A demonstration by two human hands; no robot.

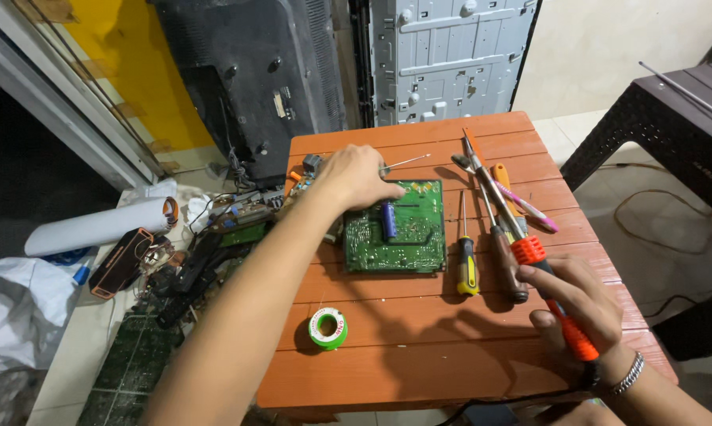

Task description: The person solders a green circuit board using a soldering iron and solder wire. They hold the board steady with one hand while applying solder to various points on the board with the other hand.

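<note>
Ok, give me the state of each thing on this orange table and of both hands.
Green circuit board: flat, solder side up.
Left hand: resting on the board's far corner.
Right hand: gripping orange-handled soldering iron.
Green solder spool: lying flat.
Yellow-black screwdriver: lying untouched.

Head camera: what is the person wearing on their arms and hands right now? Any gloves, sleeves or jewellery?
Both arms are bare as far as the view shows, with no sleeves. The left hand has no glove, ring or band that I can see. The right hand is also ungloved; a silver metal bracelet with chain-like links circles its wrist. Nothing else worn is visible.
</note>
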